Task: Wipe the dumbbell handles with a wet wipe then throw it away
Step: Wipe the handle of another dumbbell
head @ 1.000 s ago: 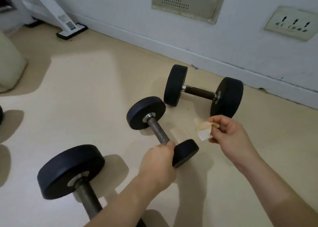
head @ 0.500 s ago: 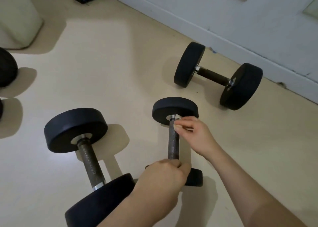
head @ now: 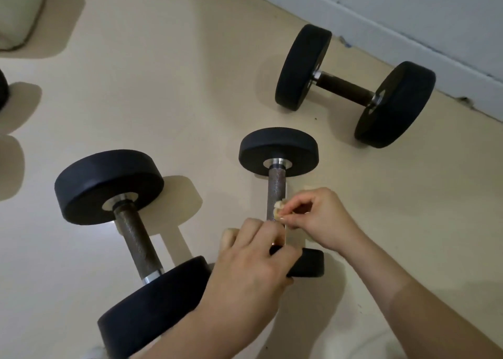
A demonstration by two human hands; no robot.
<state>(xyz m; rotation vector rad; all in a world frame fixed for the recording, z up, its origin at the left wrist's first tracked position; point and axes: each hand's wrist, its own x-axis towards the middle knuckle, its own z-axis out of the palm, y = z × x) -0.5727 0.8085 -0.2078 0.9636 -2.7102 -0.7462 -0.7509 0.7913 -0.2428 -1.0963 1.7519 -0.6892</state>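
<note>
We find the small dumbbell point(head: 279, 152) lying on the floor point(head: 163, 86), between the left dumbbell point(head: 136, 239) and the wall-side dumbbell point(head: 345, 86). Our left hand point(head: 253, 266) is curled round the near end of its handle point(head: 276, 190). Our right hand point(head: 324, 220) pinches the crumpled wet wipe point(head: 278, 209) between thumb and fingertips, pressing it against the handle's right side.

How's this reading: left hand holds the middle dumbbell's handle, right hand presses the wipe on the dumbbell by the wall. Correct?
No. Head view: the right hand presses the wipe on the handle of the middle dumbbell, next to the left hand; the wall dumbbell is untouched.
</note>
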